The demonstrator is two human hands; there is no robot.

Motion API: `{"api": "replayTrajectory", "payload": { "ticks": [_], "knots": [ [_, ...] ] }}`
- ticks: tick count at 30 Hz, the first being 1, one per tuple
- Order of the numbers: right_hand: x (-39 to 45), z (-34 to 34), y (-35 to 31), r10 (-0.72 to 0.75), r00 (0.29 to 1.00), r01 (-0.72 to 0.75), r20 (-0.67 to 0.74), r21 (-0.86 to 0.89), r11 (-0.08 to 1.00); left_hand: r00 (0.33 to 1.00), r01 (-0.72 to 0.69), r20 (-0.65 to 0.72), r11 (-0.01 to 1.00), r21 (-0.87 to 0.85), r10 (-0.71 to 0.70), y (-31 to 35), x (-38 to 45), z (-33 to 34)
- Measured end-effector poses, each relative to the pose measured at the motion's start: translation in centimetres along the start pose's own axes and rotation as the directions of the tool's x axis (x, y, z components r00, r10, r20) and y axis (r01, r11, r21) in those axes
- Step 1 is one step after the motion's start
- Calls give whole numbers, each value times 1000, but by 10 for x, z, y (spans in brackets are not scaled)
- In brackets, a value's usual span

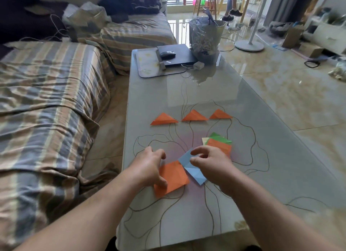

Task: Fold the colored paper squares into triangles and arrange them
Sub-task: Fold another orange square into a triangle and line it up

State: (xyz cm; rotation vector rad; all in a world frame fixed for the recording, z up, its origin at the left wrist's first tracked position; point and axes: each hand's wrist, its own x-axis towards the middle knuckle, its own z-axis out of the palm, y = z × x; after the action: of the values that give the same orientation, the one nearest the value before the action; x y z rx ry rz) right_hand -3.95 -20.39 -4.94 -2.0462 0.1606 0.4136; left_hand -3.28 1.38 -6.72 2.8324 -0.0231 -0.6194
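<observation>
Glossy grey glass coffee table [252,175] with a line-drawn flower pattern fills the view beside a striped sofa [52,104]. Near its front edge a creased light-blue paper square [193,173] lies tilted, overlapping a flat orange paper square [174,177]. The right hand [211,162] pinches the blue sheet's upper part; the left hand [149,166] rests on the orange sheet with its fingers loosely bent. Just right sits a small stack of orange, green and cream papers [219,144]. Farther back, three folded orange paper triangles [194,116] stand in a row, well before a black laptop [176,55].
</observation>
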Motion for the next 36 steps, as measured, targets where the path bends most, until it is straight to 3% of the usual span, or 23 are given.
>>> {"api": "replayTrajectory", "payload": {
  "ticks": [2, 4, 8, 10, 13, 15, 17, 21, 28, 36],
  "knots": [
    [-4, 9, 4, 34, 999, -35, 33, 12, 999, 1000, 4, -14, 1000, -31, -4, -3, -3, 1],
    [-2, 15, 4, 12, 996, -3, 87, -109, 994, 1000, 22, 3, 997, -79, -21, -7, -5, 1],
    [0, 12, -11, -22, 984, 70, 174, -276, 959, 988, 78, 150, 960, -270, -38, -19, -6, -7],
    [1, 7, -19, -29, 976, 83, 217, -245, 966, 957, 151, 291, 812, -564, 24, -19, -8, -19],
    [3, 0, -30, -21, 969, 39, 245, -68, 997, 904, 274, 385, 439, -856, 186, -11, -16, -38],
    [4, -3, -36, 19, 971, -74, 240, 223, 972, 879, 316, 391, 281, -906, 273, -1, -20, -46],
    [5, -4, -41, 73, 975, -168, 210, 478, 862, 873, 357, 381, 131, -925, 306, 10, -24, -51],
    [7, -9, -46, 159, 968, -250, 194, 684, 686, 901, 358, 315, -103, -928, 298, 26, -30, -59],
    [6, -24, -50, 160, 969, -246, 188, 789, 563, 954, 260, 228, -164, -951, 193, 26, -23, -58],
    [1, -22, -55, 124, 976, -214, 178, 714, 667, 967, 229, 212, -119, -966, 142, 29, -21, -55]
  ]
}}
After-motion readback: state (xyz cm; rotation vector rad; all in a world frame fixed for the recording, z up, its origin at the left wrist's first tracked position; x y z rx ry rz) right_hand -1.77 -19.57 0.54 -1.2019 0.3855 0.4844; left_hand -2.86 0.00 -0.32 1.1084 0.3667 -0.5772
